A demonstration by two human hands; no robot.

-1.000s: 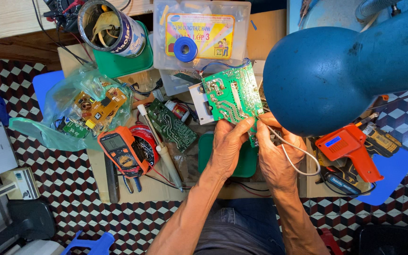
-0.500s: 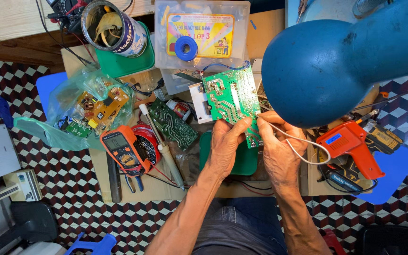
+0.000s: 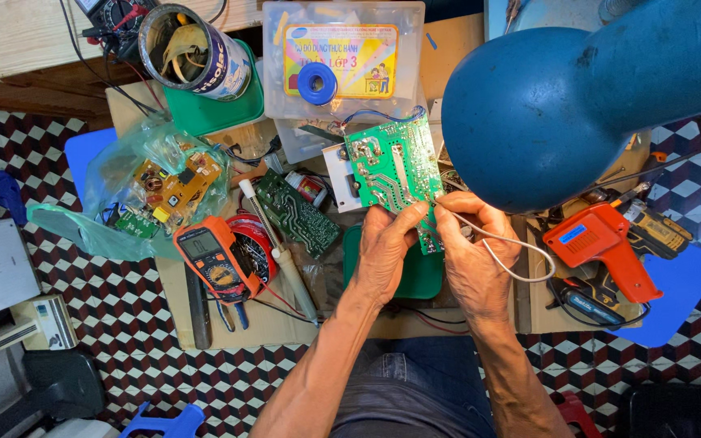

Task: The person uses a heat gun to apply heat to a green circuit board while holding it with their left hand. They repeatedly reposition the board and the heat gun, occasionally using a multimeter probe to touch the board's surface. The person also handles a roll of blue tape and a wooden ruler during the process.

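A green circuit board is held solder side up over the cluttered work table. My left hand grips its near edge from below, thumb on the board. My right hand pinches a thin grey solder wire that loops out to the right, with its tip at the board's lower right edge. A green tray lies under both hands.
A big blue lamp shade fills the upper right. An orange soldering gun lies right, an orange multimeter and dark circuit board left, a bagged yellow board far left. A tin can and clear plastic box stand behind.
The solder wire loop has swung out further to the right, and my right hand's fingertips have moved closer to the board's lower right edge. My left hand keeps its grip.
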